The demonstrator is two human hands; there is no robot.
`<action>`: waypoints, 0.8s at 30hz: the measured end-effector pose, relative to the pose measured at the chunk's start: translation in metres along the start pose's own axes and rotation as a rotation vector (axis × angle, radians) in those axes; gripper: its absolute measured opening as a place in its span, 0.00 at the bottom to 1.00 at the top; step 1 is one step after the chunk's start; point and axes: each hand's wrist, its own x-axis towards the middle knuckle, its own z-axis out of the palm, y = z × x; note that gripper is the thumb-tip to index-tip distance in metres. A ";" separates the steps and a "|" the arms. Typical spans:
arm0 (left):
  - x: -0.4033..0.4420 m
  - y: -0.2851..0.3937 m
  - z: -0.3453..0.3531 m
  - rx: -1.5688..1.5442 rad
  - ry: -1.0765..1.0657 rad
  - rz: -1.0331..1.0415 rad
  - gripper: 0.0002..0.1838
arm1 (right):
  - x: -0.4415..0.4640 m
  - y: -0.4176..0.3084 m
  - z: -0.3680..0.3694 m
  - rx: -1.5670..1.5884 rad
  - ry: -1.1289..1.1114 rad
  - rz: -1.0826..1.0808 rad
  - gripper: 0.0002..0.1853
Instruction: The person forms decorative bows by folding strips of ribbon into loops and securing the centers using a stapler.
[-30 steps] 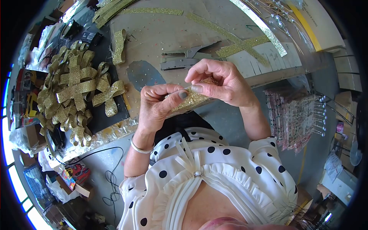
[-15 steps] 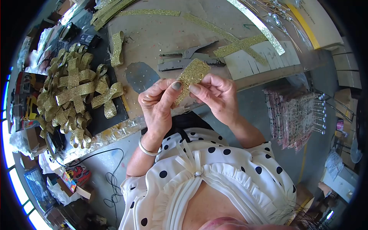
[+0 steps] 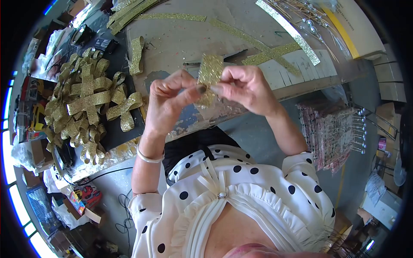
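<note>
A gold glitter ribbon piece [image 3: 211,69] is pinched at its middle between both hands, held up over the front part of the table. From the left side my left hand [image 3: 170,101] closes thumb and fingers on it. My right hand [image 3: 248,89] grips it from the other side, thumb tip beside the left thumb. Behind the ribbon lies a stapler [image 3: 236,56], mostly hidden by the hands and ribbon. A single looped gold ribbon [image 3: 136,56] sits to the left, next to a heap of gold glitter bows [image 3: 88,101] on a dark board.
Flat gold strips [image 3: 266,53] cross on the worktable [image 3: 172,41]. A silver strip [image 3: 288,32] reaches over a white card with slits [image 3: 309,69]. A cardboard box [image 3: 357,28] and beaded stems [image 3: 313,28] stand at the back right. Wrapped bundles [image 3: 327,133] hang right of the table.
Both hands have risen slightly away from my body with the ribbon, which is now more upright. My elbows are spread wider, and the hands cover most of the stapler.
</note>
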 end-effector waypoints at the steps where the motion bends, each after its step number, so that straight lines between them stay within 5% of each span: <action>1: 0.005 -0.003 -0.003 -0.053 0.034 0.032 0.01 | 0.007 0.000 -0.003 0.011 0.026 0.042 0.07; 6: 0.017 -0.004 -0.010 -0.269 0.144 0.124 0.04 | 0.027 0.032 -0.024 -0.275 0.248 0.234 0.15; 10: 0.018 -0.007 -0.012 -0.295 0.157 0.137 0.04 | 0.036 0.049 -0.017 -0.105 0.117 0.360 0.17; 18: 0.008 0.002 -0.012 -0.213 0.191 0.177 0.04 | 0.053 0.054 -0.019 -0.116 0.172 0.295 0.11; 20: 0.003 0.005 -0.008 -0.169 0.192 0.177 0.04 | 0.056 0.048 -0.023 -0.388 0.279 0.251 0.08; 24: -0.004 0.008 0.009 0.019 0.134 0.239 0.04 | 0.060 0.058 -0.032 -0.252 0.281 0.277 0.07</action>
